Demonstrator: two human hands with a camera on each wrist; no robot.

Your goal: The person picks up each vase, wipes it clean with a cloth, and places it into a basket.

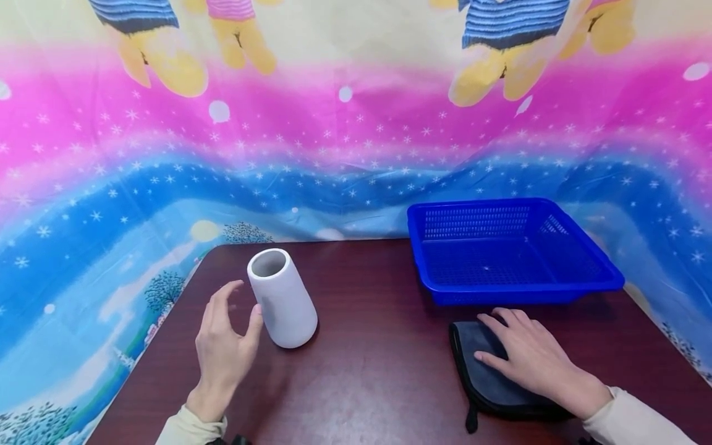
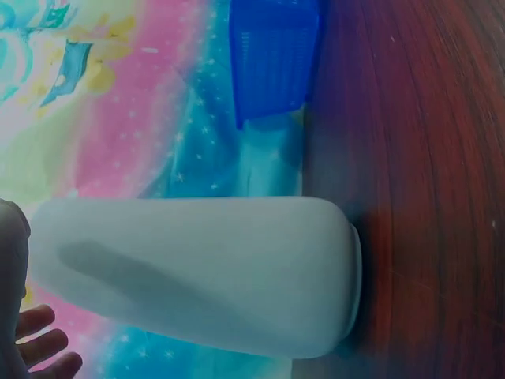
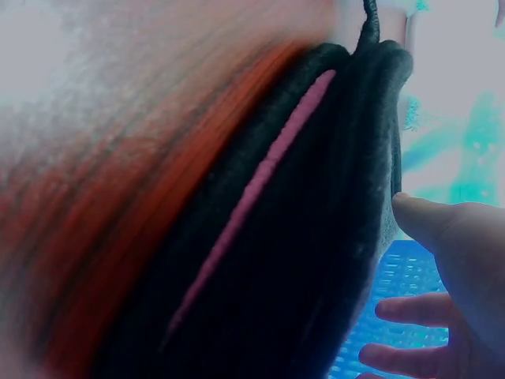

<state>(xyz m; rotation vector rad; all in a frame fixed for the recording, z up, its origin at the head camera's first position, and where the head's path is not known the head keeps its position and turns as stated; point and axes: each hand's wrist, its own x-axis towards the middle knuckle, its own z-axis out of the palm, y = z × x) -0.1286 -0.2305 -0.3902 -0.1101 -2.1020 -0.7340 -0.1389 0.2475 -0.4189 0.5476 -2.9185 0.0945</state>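
Note:
A white tapered vase (image 1: 290, 309) stands upright on the table, its round mouth facing up. At its left side is my left hand (image 1: 222, 349), fingers spread apart and thumb close against the wall; whether the thumb touches cannot be told. In the left wrist view the vase (image 2: 205, 276) fills the middle, with several fingertips (image 2: 43, 347) beyond it. A dark grey zipped case (image 1: 486, 386) with black edging lies flat at the right. My right hand (image 1: 534, 358) rests over its top with extended fingers. In the right wrist view a pink line runs along the side of the case (image 3: 316, 237).
A blue plastic basket (image 1: 500, 296) with perforated walls stands behind the case at the table's back right. The dark reddish-brown table (image 1: 356, 371) meets a printed cloth (image 1: 334, 142) hanging behind and around it. A zipper pull (image 1: 471, 420) sticks out at the case's front left.

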